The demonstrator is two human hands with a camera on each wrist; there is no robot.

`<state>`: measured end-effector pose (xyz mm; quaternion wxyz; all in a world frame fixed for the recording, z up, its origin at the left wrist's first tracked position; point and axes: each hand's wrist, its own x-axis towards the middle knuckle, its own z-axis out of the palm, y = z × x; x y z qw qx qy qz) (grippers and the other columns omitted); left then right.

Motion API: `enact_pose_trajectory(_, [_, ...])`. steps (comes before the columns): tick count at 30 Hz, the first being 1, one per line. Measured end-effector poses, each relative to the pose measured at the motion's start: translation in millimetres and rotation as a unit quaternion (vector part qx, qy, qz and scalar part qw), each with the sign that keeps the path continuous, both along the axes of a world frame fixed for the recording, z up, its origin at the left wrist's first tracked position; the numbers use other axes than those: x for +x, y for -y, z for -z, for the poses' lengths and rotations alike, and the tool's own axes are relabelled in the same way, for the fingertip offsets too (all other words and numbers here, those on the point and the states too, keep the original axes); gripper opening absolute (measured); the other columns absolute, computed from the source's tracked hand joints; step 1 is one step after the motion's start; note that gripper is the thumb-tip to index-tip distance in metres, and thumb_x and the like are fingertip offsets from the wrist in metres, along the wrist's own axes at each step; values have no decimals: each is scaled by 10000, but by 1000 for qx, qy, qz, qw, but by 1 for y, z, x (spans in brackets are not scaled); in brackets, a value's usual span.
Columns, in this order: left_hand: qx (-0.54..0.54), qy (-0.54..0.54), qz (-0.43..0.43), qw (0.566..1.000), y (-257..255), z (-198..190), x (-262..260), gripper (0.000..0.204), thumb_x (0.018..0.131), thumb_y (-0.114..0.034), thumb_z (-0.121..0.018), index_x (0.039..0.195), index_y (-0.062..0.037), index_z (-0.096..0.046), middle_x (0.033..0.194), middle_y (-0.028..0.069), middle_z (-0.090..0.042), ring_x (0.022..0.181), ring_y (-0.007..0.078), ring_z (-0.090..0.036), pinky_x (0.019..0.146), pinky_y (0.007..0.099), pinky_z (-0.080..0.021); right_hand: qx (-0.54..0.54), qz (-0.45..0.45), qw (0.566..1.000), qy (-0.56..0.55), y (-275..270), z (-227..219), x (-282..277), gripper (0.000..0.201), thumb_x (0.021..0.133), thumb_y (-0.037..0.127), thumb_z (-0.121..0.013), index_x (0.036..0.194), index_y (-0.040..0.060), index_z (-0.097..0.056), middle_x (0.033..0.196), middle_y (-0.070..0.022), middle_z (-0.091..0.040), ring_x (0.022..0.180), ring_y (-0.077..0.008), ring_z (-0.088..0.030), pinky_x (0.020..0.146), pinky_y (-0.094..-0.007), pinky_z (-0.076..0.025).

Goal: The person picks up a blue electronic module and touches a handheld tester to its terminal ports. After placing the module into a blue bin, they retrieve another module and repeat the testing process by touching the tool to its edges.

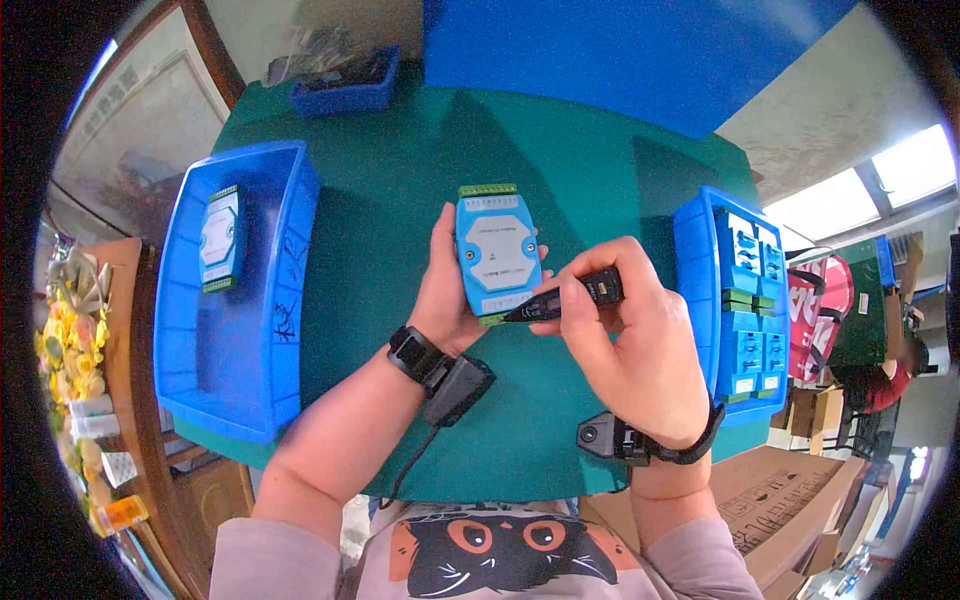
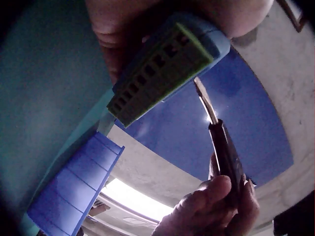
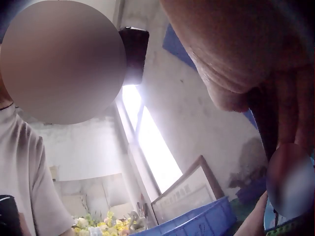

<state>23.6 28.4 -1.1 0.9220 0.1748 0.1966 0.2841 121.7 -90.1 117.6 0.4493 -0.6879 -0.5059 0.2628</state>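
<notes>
My left hand [image 1: 446, 284] grips a blue module [image 1: 497, 250] with a pale label and a green terminal block at each end. In the left wrist view, one green terminal block [image 2: 160, 73] shows its row of square openings. A black screwdriver [image 1: 570, 298] is pinched between the thumb and fingers of my right hand [image 1: 635, 340], over the module's near end. Its flat metal blade [image 2: 205, 101] points at the block, tip close to the block's edge in the left wrist view. The right wrist view is mostly filled by my right palm [image 3: 236, 54].
At left, a blue bin [image 1: 230, 390] holds one similar module [image 1: 220, 240]. A second blue bin [image 1: 703, 290] at right holds several modules [image 1: 748, 350]. A smaller blue tray [image 1: 345, 98] with dark contents stands at the back of the green table [image 1: 390, 180]. A cardboard box [image 1: 800, 500] stands at lower right.
</notes>
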Motion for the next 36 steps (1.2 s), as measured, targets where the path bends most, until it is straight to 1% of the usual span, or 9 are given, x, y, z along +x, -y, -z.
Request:
enact_pose_trajectory(9, [10,2,1,1000,-1,4,1,680,972,-602,-230,1253,-43,-497,1084,136,-618,1029,276,-616,887,431,-535,11,-8,1000,6,-3,5,-2,174,884,69,-610,1001,6,-497,751,-168,-651,730,-307,-703,608,-359,-538])
enact_pose_trajectory(14, [12,-10,-1,1000,0,1,1,674,976,-595,-228,1256,-42,-495,1088,142,-615,1032,280,-616,883,434,-540,-21,-14,1000,4,-2,3,-1,161,898,73,-593,1008,8,-494,731,-173,-647,718,-320,-697,604,-365,-536])
enact_pose_trajectory(17, [5,-15,-4,1000,1,-1,1,668,979,-588,-232,1263,-40,-488,1096,149,-608,1032,286,-615,878,441,-546,-2,-18,1000,11,-3,4,-1,154,906,76,-583,1010,8,-492,724,-181,-646,724,-331,-694,604,-371,-535])
enact_pose_trajectory(23, [11,-18,-8,1000,2,-1,1,669,977,-589,-240,1276,-38,-473,1104,151,-601,1045,291,-610,871,448,-555,-9,-3,999,42,-3,-1,-2,163,905,89,-598,993,-1,-495,738,-188,-656,733,-327,-698,595,-377,-534])
enact_pose_trajectory(29, [10,-14,-6,1000,2,0,1,667,977,-590,-243,1266,-40,-486,1104,149,-611,1032,285,-621,854,430,-558,-21,-1,999,37,-3,-1,-3,171,902,104,-611,982,0,-501,733,-185,-656,699,-321,-696,575,-379,-527])
enact_pose_trajectory(32, [24,-24,-6,999,2,-1,0,667,977,-590,-246,1261,-39,-492,1109,149,-617,1032,282,-624,855,425,-554,-20,-20,998,55,-2,0,-1,174,911,94,-594,1013,5,-484,727,-191,-647,691,-336,-686,560,-385,-515])
enact_pose_trajectory(36, [24,-25,-6,999,2,0,1,675,976,-593,-244,1259,-33,-494,1110,152,-619,1031,282,-625,878,421,-540,-24,-67,996,61,1,0,0,189,934,89,-549,1073,20,-442,758,-212,-636,738,-401,-655,584,-437,-500])
